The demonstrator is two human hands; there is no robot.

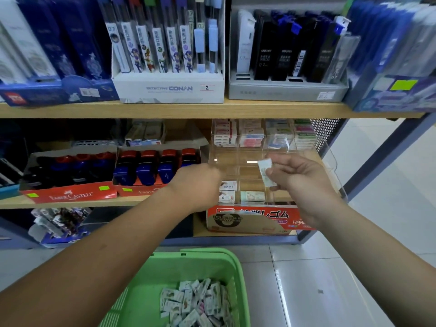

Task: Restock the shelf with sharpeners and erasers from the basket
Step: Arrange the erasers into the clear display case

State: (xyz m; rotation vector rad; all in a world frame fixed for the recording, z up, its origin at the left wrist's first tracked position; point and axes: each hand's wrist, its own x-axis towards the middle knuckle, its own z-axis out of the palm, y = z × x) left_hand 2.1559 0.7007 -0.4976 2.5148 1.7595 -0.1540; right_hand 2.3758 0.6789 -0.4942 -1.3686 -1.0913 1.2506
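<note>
**Erasers going into the clear case, one pinched in the right hand**

Nearest the camera, the green basket sits on the floor tiles beneath both forearms. A heap of small wrapped erasers lies in its bottom, so by my reading much of the restocking is not yet done.

Above the basket, both arms reach toward the middle shelf. The left hand is curled with its back to the camera at the front left corner of the clear acrylic case. Its fingers are hidden, so I cannot tell whether it holds anything. The right hand pinches a single white eraser between thumb and fingertips, in the air over the right part of the case and not yet set down.

The front cells of the case hold only a few packs, the cells behind them look bare, and full stacks stand at the rear. Left of the case, red cardboard trays hold rows of blue and red sharpeners and look well filled.

The step in hand appears to be loading erasers into the case. The next move calls for lowering the pinched eraser into an open cell, flat and square to the thin dividers, without knocking them. The print is too blurred to tell which cell matches it.
</note>
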